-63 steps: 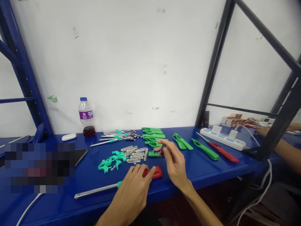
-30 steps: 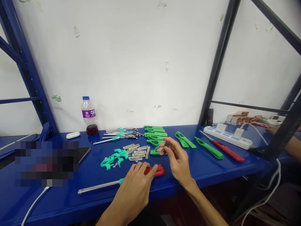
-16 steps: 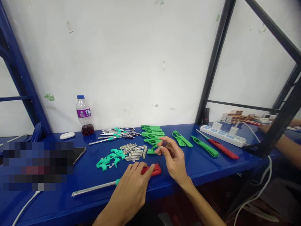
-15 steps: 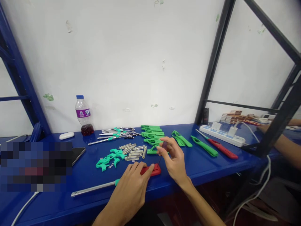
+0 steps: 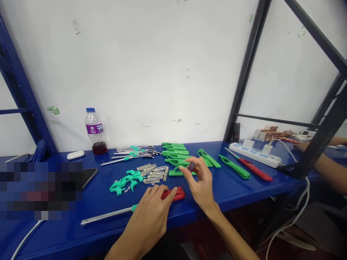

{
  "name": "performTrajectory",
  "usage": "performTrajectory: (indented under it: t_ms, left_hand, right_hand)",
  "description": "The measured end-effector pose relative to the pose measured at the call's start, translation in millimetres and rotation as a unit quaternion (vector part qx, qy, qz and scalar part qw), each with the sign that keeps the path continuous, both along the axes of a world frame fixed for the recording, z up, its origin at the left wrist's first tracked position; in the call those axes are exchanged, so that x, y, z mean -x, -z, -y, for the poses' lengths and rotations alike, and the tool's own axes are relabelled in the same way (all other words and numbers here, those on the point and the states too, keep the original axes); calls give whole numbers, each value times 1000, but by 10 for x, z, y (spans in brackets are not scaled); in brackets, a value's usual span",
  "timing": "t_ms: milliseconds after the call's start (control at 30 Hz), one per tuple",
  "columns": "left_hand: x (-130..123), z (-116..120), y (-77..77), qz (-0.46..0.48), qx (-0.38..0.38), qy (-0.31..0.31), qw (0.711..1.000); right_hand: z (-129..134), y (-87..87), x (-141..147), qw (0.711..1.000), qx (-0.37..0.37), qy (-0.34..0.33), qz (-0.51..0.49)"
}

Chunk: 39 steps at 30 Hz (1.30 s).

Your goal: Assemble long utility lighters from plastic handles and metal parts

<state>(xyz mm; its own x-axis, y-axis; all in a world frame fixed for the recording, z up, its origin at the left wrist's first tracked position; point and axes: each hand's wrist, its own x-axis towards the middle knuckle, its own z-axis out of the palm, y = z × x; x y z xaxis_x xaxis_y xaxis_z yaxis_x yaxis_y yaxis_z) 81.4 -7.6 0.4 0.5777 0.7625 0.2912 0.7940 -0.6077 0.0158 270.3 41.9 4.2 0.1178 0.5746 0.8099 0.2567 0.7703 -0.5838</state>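
Observation:
My left hand (image 5: 153, 207) is wrapped over a red long-nosed lighter (image 5: 179, 195), pressing it against the table. The lighter's metal tube (image 5: 107, 216) points left, with a teal piece where tube and body meet. Between the fingertips of my right hand (image 5: 202, 184) is a small screwdriver (image 5: 191, 167) with a dark purple handle. Its thin shaft slants down to the right end of the red body; whether the tip sits in a screw is too small to tell. Just beyond lie green lighter shells (image 5: 176, 162), clear fuel tanks (image 5: 154, 173) and teal triggers (image 5: 127, 182).
Metal tubes with wires (image 5: 132, 153) lie at the back beside a drink bottle (image 5: 96, 133). To the right are a green shell (image 5: 234, 167), another red lighter (image 5: 255, 169) and a white power strip (image 5: 255, 155). A black frame post (image 5: 244, 79) and another person's arm (image 5: 329, 169) are farther right.
The dark handle of the screwdriver shows more clearly between my right fingers, which have shifted slightly around it. My left hand stays on the red lighter. The whole view has moved a little.

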Motion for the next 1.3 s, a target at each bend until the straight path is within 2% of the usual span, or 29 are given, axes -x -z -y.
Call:
performTrajectory:
  t_ms: [67,233,467,633,700,867,1067,1167,1300]
  left_hand:
    - [-2,-1,-4,0,-1,-1,1000]
    - [-5,-4,-17,-2,-2,-2,1000]
    - [-6,-9,5,-11,-14,1,1000]
    - [-6,-9,11,-5,-13,0,1000]
    - [-6,-7,10,-1,-11,-1,1000]
    - [-6,1,3,-1,-9,4,1000]
    - [-4,3,2,0,0,0,1000]
    - [-6,2,7,-4,5,-3,1000]
    - [-9,1,15,1,-2,-1,1000]
  right_hand:
    - [32,-15,6,1000,0,-12,17]
    - [37,-48,22,993,12,-117,25]
    - [-3,-36,24,999,30,-41,3]
    - [78,-94,-9,992,41,-119,8]
    - [81,-104,-22,991,46,-129,-2]
    - [40,-49,-4,999,19,-34,-27]
    - [39,-5,5,999,-6,-26,35]
    - [63,-66,-35,996,-9,-47,77]
    - [84,-145,-89,983,15,-140,118]
